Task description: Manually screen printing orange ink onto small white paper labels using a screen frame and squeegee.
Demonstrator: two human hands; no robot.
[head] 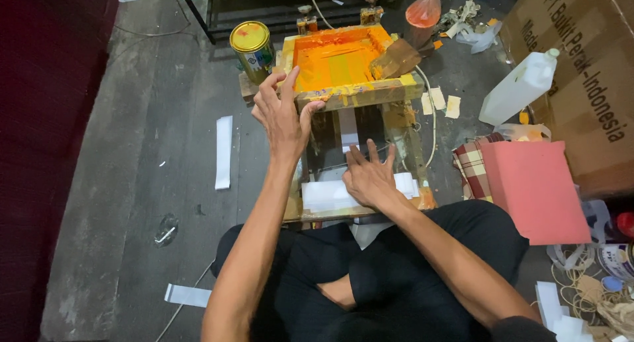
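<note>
My left hand [282, 114] grips the near edge of a wooden screen frame [350, 90] smeared with orange ink, holding it tilted up on its hinges. My right hand [371, 177] lies flat, fingers spread, on the printing base under the raised frame, touching a stack of white paper strips [327, 195]. A brown squeegee [395, 58] rests inside the frame at its right side. I sit cross-legged on the floor in black clothes, right in front of the base.
A gold-lidded tin can [251, 46] stands left of the frame. A white plastic jug [522, 86], a big cardboard box [588, 71] and a red foam sheet [533, 189] lie to the right. White paper strips [224, 152] lie on the grey floor at left.
</note>
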